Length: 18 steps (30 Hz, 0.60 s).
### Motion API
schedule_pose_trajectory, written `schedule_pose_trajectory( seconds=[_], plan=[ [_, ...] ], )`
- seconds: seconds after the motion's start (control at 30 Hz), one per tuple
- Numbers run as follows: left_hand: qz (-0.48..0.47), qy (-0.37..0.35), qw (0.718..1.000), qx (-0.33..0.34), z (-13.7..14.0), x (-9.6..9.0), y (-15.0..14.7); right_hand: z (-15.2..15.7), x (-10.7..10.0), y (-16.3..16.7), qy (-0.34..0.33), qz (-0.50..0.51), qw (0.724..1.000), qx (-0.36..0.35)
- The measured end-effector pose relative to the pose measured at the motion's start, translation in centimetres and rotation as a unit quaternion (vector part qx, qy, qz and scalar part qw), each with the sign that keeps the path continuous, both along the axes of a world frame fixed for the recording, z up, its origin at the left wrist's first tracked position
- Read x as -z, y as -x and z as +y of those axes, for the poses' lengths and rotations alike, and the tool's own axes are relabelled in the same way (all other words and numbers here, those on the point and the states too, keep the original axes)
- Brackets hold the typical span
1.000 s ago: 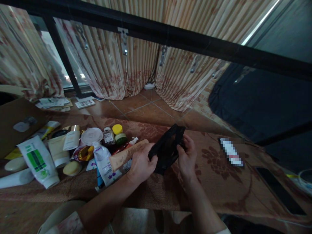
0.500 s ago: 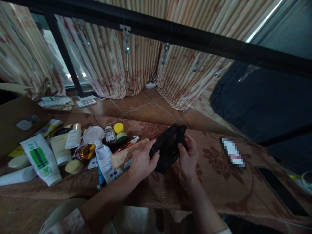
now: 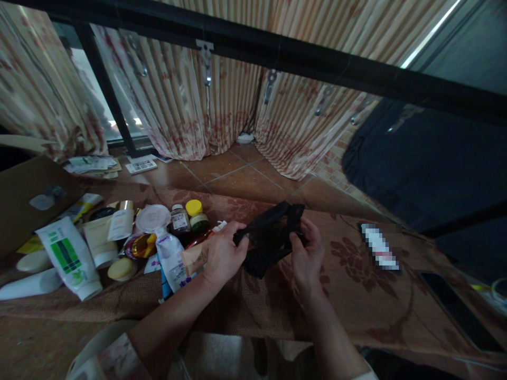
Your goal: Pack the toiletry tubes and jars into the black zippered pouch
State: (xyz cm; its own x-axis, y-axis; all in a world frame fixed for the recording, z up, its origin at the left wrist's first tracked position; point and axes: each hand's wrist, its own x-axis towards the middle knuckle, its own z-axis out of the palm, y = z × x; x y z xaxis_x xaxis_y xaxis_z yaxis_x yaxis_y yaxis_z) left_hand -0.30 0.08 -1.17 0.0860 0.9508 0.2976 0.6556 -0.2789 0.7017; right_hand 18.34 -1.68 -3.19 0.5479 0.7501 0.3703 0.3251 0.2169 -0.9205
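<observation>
Between my two hands a thin black plastic bag is stretched above the patterned cloth, its mouth partly spread. My left hand pinches the bag's left edge between thumb and fingers. On the opposite edge, my right hand grips the bag in the same way. A beige tube lies just left of my left hand, which hides part of it. Close by are a white and purple tube and a dark bottle with a white label.
A brown patterned cloth covers the table. At left lie a green and white tube, several other cosmetics and a cardboard box. To the right are a partly pixelated object and a dark phone-like slab. A dark bar crosses above.
My left hand has moved a little to the left, pulling the bag wider and covering more of the beige tube. My right hand stays nearly where it was.
</observation>
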Motion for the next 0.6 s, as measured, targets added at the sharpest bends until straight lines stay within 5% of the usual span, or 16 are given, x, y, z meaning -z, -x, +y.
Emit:
schedule_pose_trajectory(
  seconds=[0.4, 0.6],
  plan=[
    [-0.042, 0.001, 0.998, 0.044, -0.7, -0.4, -0.2, -0.7, -0.6, 0.5, -0.007, 0.011, 1.0, -0.006],
    [-0.097, 0.042, 0.989, 0.104, -3.4, 0.4, -0.6, -3.1, -1.3, 1.2, 0.006, 0.066, 0.997, -0.032]
  ],
)
